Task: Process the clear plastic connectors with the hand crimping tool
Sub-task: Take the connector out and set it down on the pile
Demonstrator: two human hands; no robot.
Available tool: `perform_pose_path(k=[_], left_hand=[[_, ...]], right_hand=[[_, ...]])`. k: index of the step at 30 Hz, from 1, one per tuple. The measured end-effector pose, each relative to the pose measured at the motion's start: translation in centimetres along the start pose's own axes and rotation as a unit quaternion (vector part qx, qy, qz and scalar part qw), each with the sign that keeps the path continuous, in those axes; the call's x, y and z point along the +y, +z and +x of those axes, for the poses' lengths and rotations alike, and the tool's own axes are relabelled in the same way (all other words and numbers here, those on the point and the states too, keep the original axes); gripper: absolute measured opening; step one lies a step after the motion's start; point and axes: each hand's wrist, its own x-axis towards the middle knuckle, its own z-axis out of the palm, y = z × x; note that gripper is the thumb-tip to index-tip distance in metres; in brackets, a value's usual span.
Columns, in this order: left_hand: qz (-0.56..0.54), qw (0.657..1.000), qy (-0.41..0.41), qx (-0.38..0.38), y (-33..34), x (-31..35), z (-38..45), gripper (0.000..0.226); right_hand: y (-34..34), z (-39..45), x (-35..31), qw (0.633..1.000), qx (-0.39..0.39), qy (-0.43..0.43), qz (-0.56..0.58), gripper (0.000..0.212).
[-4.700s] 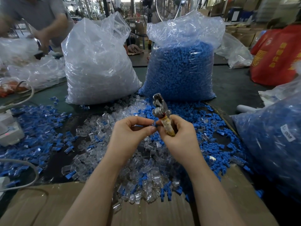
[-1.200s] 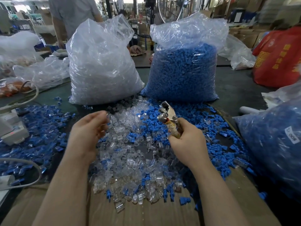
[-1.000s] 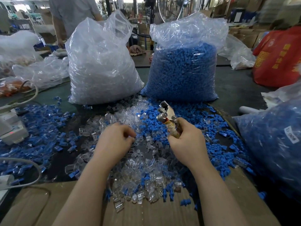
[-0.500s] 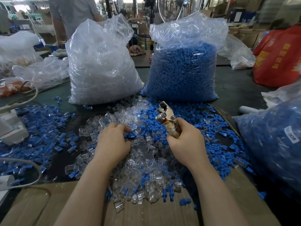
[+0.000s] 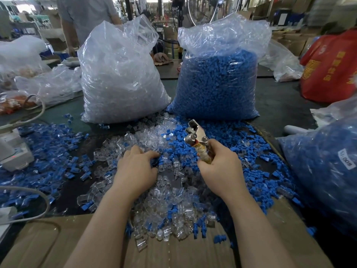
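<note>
We are at the pick-up step: our left hand (image 5: 135,171) rummages the clear connectors (image 5: 170,202) (whether it pinches one, we cannot tell); our right hand (image 5: 218,167) clamps the crimping tool (image 5: 197,140), awaiting loading.

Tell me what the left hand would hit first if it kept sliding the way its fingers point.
The left hand points forward and slightly right, fingertips already in the pile of clear connectors. It would plough through those and the loose blue pieces first; probably then the blue bag, though depth is unclear.

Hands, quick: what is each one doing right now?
Left hand: fingers curled down into the pile of clear connectors; whether it grips one cannot be told.
Right hand: grips the crimping tool by its handle.
</note>
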Motion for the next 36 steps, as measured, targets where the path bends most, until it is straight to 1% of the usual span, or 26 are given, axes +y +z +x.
perform_pose_path(k=[2, 7, 14, 19, 25, 29, 30, 32, 34, 36], left_hand=[[0.011, 1.000, 0.006, -0.007, 0.1, 0.1, 0.1, 0.047], [-0.036, 0.999, 0.011, -0.006, -0.1, 0.1, -0.1, 0.030], [-0.068, 0.997, 0.015, 0.020, -0.4, 0.2, -0.3, 0.027], [-0.068, 0.997, 0.025, 0.035, -0.4, 0.3, -0.4, 0.014], [-0.049, 0.996, 0.062, 0.029, -0.1, 0.9, -0.6, 0.011], [-0.054, 0.996, 0.068, 0.031, -0.1, 0.9, -0.5, 0.009], [-0.068, 0.995, 0.069, 0.035, -0.2, 1.0, -0.5, 0.008], [-0.146, 0.985, 0.070, 0.052, -0.6, 1.2, -0.4, 0.007], [-0.247, 0.965, 0.072, 0.057, -1.1, 1.6, -0.6, 0.009], [-0.328, 0.940, 0.083, 0.032, -1.3, 2.1, -0.8, 0.009]], right_hand=[[0.0, 0.0, 0.0, 1.000, -0.002, 0.001, 0.002, 0.020], [-0.1, 0.0, 0.0, 1.000, -0.001, 0.003, 0.000, 0.019], [-0.1, 0.0, 0.0, 1.000, 0.002, 0.000, 0.000, 0.019], [-0.1, -0.1, 0.0, 1.000, 0.000, -0.001, -0.001, 0.019], [0.1, 0.1, 0.1, 1.000, -0.006, 0.004, -0.001, 0.013], [0.1, 0.1, 0.1, 1.000, -0.014, 0.001, 0.007, 0.012], [0.1, 0.2, 0.1, 1.000, -0.014, -0.001, 0.010, 0.013], [0.1, 0.2, 0.1, 1.000, -0.011, -0.008, 0.017, 0.016], [0.1, 0.3, 0.0, 0.999, -0.009, -0.014, 0.029, 0.014], [0.1, 0.3, -0.2, 0.999, -0.010, -0.017, 0.050, 0.013]])
